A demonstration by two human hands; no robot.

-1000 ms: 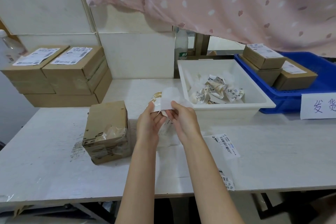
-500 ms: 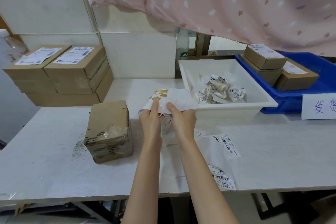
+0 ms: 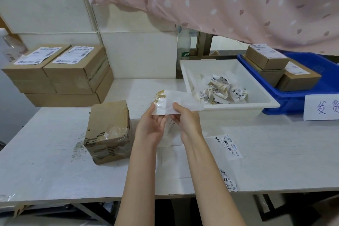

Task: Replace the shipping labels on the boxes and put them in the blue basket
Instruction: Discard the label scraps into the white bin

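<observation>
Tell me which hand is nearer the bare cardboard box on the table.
Left. The left hand grips the peeled label just right of the cardboard box; the right hand pinches it farther right, toward the white bin.

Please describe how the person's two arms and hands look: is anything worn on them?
Both forearms are bare from the bottom edge of the picture up to the hands; no sleeves show. The left hand and right hand wear no gloves. No watch, ring or bracelet is visible. The fingernails look short and plain.

- Matt brown cardboard box (image 3: 109,130), partly under glossy clear tape.
- Glossy peeled label (image 3: 161,103), brown paper stuck on.
- Smooth white plastic tray (image 3: 238,110).
- Blue plastic basket (image 3: 293,101).
</observation>
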